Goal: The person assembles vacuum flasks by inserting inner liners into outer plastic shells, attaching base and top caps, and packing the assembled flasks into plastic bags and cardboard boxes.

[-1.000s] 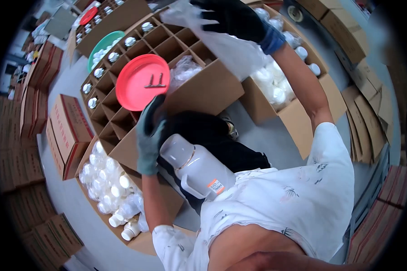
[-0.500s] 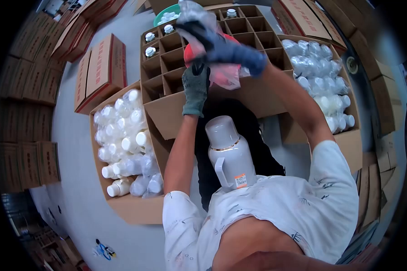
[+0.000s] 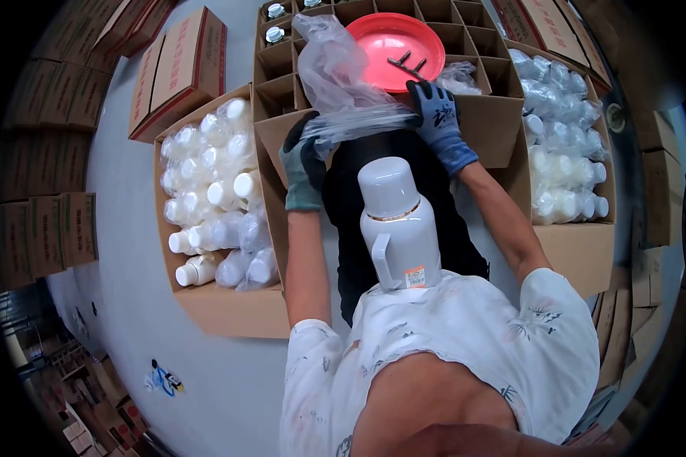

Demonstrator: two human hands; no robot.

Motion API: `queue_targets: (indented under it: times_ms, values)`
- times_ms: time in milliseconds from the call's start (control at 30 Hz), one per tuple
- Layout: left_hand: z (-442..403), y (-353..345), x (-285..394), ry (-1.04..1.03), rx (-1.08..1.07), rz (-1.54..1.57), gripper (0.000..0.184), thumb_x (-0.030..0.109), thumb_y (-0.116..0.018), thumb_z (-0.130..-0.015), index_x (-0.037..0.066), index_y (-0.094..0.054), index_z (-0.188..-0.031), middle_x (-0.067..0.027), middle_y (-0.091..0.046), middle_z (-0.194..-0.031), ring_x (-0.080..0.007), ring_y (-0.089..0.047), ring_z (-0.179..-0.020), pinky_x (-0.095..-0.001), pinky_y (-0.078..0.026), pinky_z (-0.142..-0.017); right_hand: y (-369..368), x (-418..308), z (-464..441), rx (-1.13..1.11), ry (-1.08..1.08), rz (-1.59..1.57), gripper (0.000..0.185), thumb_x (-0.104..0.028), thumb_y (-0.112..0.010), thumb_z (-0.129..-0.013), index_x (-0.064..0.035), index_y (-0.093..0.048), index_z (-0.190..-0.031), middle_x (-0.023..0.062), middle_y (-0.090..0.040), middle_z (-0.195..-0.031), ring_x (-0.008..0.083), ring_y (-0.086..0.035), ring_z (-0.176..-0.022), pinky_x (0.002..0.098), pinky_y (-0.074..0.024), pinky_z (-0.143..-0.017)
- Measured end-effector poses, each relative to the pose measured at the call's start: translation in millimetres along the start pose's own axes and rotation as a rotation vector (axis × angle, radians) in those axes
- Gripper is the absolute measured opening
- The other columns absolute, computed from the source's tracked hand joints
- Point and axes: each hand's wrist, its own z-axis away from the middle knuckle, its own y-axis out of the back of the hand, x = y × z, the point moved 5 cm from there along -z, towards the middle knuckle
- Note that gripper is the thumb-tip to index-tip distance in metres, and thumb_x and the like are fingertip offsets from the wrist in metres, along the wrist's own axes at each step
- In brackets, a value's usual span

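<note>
Two hands, our left hand [image 3: 303,161] and right hand [image 3: 437,122], are now stretching the lowered plastic bag [image 3: 344,95] between them, fingers grasping opposite ends, so we're controlling its edge. The glove lettering [image 3: 443,116] is defying us; nearer than the fingers, the flask [image 3: 405,238]'s orange label [image 3: 415,276] is too.

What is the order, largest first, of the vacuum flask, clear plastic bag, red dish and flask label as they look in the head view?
1. Vacuum flask and clear plastic bag: too alike to rank; the flask also sits nearer the camera.
2. Red dish
3. Flask label
</note>
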Motion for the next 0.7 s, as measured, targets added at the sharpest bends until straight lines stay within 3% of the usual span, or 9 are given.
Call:
queue_targets:
  times_ms: [33,100,200,267,333,367,400,533,700]
  values:
    - [2.6,2.2,9.0,-0.2,-0.049,-0.277,0.029,0.005,-0.055,-0.083,-0.002,-0.065,-0.11,-0.0077,-0.066,-0.099,-0.0144,-0.061,-0.089,-0.0262,-0.049,-0.078,-3.4,1.6,-0.8,-0.016,-0.171,-0.399,0.039,-0.014,-0.064,-0.078,-0.0091,-0.058,-0.115,0.0097,-0.06,-0.11,0.0251,-0.058,-0.1,0.0427,-0.0449,-0.089]
    - [3.7,5.2,-8.3,0.126,-0.002,0.096,0.03,0.005,-0.055,-0.084,-0.002,-0.064,-0.111,-0.0078,-0.066,-0.099,-0.0147,-0.062,-0.089,-0.0262,-0.05,-0.078,-21.5,7.0,12.0,-0.117,-0.857,-1.541,0.028,-0.007,-0.065,-0.081,-0.006,-0.063,-0.108,0.0076,-0.065,-0.1,0.0181,-0.063,-0.094,0.0336,-0.0504,-0.085]
    - [9.7,3.9,-23.2,0.425,0.07,0.469,0.027,0.005,-0.056,-0.084,-0.001,-0.063,-0.11,-0.0071,-0.067,-0.097,-0.0141,-0.062,-0.086,-0.027,-0.052,-0.075,11.3,-36.5,-1.9,-0.161,0.073,-0.797,0.031,-0.008,-0.066,-0.081,-0.0046,-0.061,-0.112,0.0083,-0.064,-0.107,0.015,-0.061,-0.098,0.0297,-0.0486,-0.088]
    - [10.7,5.8,-33.3,0.566,0.181,0.855,0.027,0.004,-0.056,-0.084,-0.001,-0.063,-0.11,-0.0069,-0.066,-0.098,-0.0136,-0.062,-0.086,-0.0274,-0.051,-0.074,-16.0,-35.1,5.1,-0.317,-0.645,-1.791,0.038,-0.02,-0.068,-0.082,-0.0037,-0.059,-0.115,0.0137,-0.067,-0.104,0.0237,-0.064,-0.095,0.0325,-0.0494,-0.086]
    - [9.2,13.4,-10.7,0.143,0.052,0.347,0.03,0.0,-0.056,-0.084,-0.002,-0.06,-0.114,-0.0087,-0.065,-0.104,-0.0157,-0.062,-0.091,-0.029,-0.051,-0.079,6.8,-40.4,-3.8,-0.502,0.056,-0.28,0.038,-0.019,-0.064,-0.083,-0.0042,-0.057,-0.118,0.0182,-0.066,-0.101,0.0287,-0.065,-0.094,0.0367,-0.0509,-0.082]
    - [11.1,16.6,4.5,-0.062,0.07,0.117,0.031,-0.002,-0.056,-0.084,-0.002,-0.059,-0.115,-0.0097,-0.064,-0.107,-0.0168,-0.061,-0.093,-0.0297,-0.05,-0.081,3.4,-32.4,5.4,-0.549,0.098,-0.122,0.039,-0.016,-0.063,-0.082,-0.0066,-0.057,-0.119,0.0214,-0.064,-0.098,0.0357,-0.062,-0.092,0.0405,-0.0503,-0.081]
    - [23.2,15.1,17.6,-0.177,0.036,-0.097,0.033,-0.001,-0.056,-0.085,-0.003,-0.058,-0.117,-0.0106,-0.064,-0.108,-0.0174,-0.061,-0.095,-0.0305,-0.05,-0.083,1.8,-16.9,18.9,-0.423,0.059,-0.111,0.037,-0.018,-0.063,-0.082,-0.0074,-0.057,-0.116,0.0206,-0.064,-0.097,0.0371,-0.062,-0.091,0.0415,-0.0499,-0.078]
    - [77.5,12.7,-14.8,0.232,-0.112,0.123,0.035,0.006,-0.058,-0.083,-0.006,-0.057,-0.116,-0.0158,-0.065,-0.11,-0.0225,-0.062,-0.099,-0.0332,-0.048,-0.086,17.7,7.1,73.2,-0.128,-0.074,-0.116,0.033,-0.016,-0.063,-0.076,-0.0056,-0.056,-0.106,0.0197,-0.061,-0.103,0.0398,-0.058,-0.095,0.0435,-0.0478,-0.077]
    - [134.0,8.8,106.6,-0.163,-0.123,-0.185,0.055,-0.001,-0.058,-0.069,0.001,-0.057,-0.123,-0.0165,-0.061,-0.111,-0.0366,-0.058,-0.102,-0.0386,-0.047,-0.086,81.9,-61.1,136.0,0.039,0.112,-0.213,0.034,-0.009,-0.064,-0.071,-0.0029,-0.054,-0.103,0.0197,-0.053,-0.115,0.039,-0.049,-0.108,0.0457,-0.0429,-0.088]
